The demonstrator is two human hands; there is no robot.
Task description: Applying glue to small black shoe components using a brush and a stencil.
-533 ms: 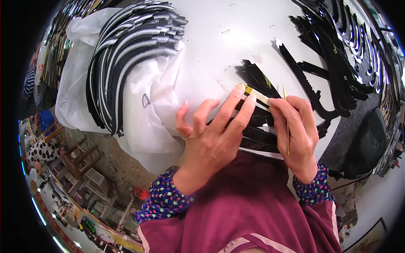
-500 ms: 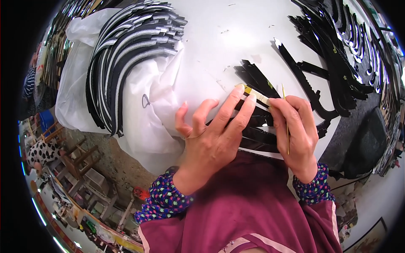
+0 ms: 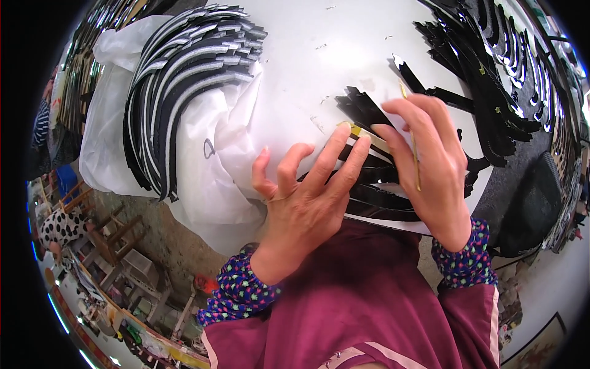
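Since half a second ago the right hand (image 3: pixel 430 166) sits a little farther up the white table (image 3: pixel 319 67), its thin stick (image 3: pixel 410 138) now tilted over the black strips (image 3: pixel 375 184), while the left hand (image 3: pixel 307 197) fingertips edge slightly right.

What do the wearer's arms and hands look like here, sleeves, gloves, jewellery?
Both hands bare, no gloves: left hand, right hand. Dark blue cuffs with multicoloured dots at both wrists, under a maroon top with a pale stripe along the sleeve. A thin band seems to ring one left finger; unclear.
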